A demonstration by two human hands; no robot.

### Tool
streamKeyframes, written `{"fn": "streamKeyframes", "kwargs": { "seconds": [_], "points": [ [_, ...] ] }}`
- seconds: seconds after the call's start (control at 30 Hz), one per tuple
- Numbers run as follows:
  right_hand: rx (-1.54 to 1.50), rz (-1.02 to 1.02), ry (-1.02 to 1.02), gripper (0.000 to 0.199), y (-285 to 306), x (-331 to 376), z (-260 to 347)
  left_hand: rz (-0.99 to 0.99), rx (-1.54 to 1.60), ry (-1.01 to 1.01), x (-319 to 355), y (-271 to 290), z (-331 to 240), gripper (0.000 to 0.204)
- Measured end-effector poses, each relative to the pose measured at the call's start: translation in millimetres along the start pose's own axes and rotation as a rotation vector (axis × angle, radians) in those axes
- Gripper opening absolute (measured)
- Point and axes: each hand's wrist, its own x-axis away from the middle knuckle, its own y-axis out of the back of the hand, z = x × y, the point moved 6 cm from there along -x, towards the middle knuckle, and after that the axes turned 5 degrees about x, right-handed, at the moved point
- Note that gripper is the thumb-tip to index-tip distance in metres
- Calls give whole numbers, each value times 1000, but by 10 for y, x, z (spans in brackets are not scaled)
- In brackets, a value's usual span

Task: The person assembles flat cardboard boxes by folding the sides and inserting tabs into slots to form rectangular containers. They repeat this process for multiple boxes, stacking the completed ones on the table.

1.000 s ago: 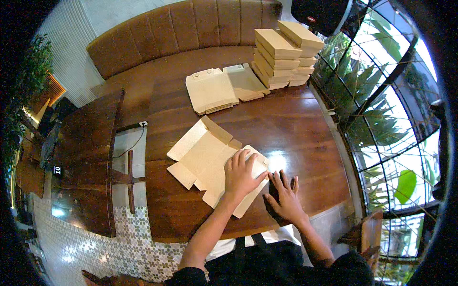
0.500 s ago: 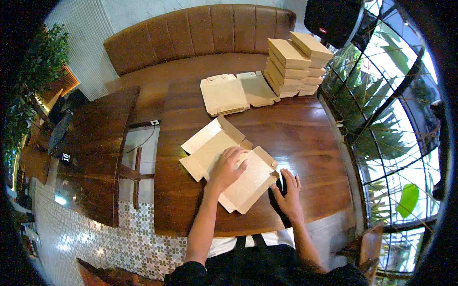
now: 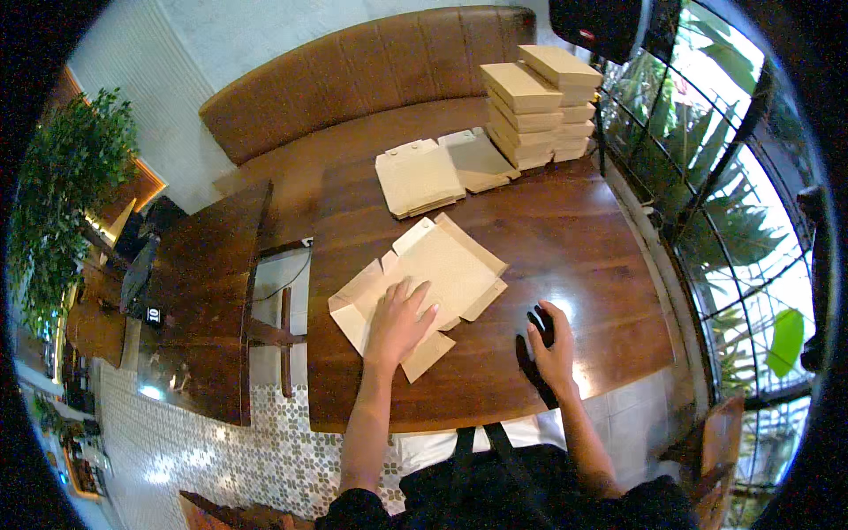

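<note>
Two hands rest on the table (image 3: 565,238), and a flat box blank (image 3: 424,287) lies under the left one. The left hand (image 3: 397,322) is spread, palm down, pressing the blank's near end; its fingers reach toward the blank's middle. The right hand (image 3: 552,349) sits apart from the blank, off its right side, curled over a small black thing (image 3: 541,322); whether it grips that thing I cannot tell.

The blank lies unfolded with its long axis slanting, from the near-left corner by the left hand up toward the far right. Its flaps stick out along both long sides, and one near flap pokes toward the table's front edge.

Beyond the blank, toward the bench (image 3: 371,79), lies a pile of flat blanks (image 3: 420,177), and farther right a stack of folded boxes (image 3: 539,102). Right of the blank the table shows open wood out to its window-side edge. The blank's left corner lies close to the table's left edge.
</note>
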Motion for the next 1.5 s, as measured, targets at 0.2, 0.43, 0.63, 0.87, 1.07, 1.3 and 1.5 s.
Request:
{"fn": "streamKeyframes", "kwargs": {
  "seconds": [0.2, 0.43, 0.63, 0.87, 1.07, 1.3, 1.5],
  "points": [
    [139, 44, 93, 47, -2, -11, 57, -34, -158, 122, -18, -361, 45, 80],
    [142, 61, 92, 46, -42, 10, 17, 332, -32, -26, -16, -380, -164, 84],
    [-540, -246, -227, 39, 122, 29, -338, 622, 265, -298, -131, -426, -100, 77],
    [-505, -195, -198, 36, 76, 61, -429, 252, 198, -109, -195, -505, -56, 63],
    [-421, -219, -123, 32, 137, 70, -277, 61, -416, 309, -353, -887, -287, 88],
    [30, 193, 462, 57, 73, 147, 466, 84, -281, 123, -610, -673, -533, 56],
    [232, 465, 580, 55, -111, 200, 495, -129, -10, -355, 161, -182, -713, 59]
  ]
}}
